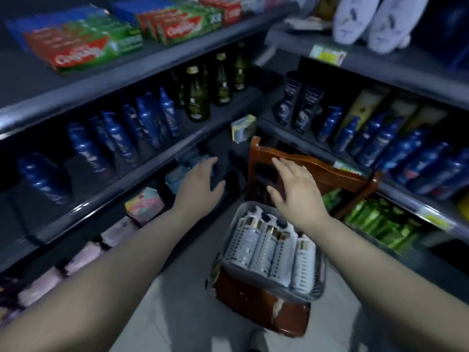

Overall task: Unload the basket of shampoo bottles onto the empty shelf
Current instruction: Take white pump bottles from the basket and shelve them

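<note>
A grey slotted basket (314, 288) sits on the seat of a brown wooden chair (327, 174) in the aisle corner. Several white shampoo bottles (264, 247) with gold collars lie side by side in it. My right hand (294, 191) hovers above the basket's far end, fingers spread and holding nothing. My left hand (200, 184) reaches forward at the same height, left of the chair, fingers straight and holding nothing. A bare stretch of dark shelf (83, 171) shows on the left between blue bottles.
Blue bottles (142, 123) fill the left and right middle shelves, with dark green glass bottles (198, 97) behind. Toothpaste boxes (83, 47) lie on the top left shelf. Pink packs (119, 232) and green packs (375, 224) line the low shelves. Grey floor tiles lie below.
</note>
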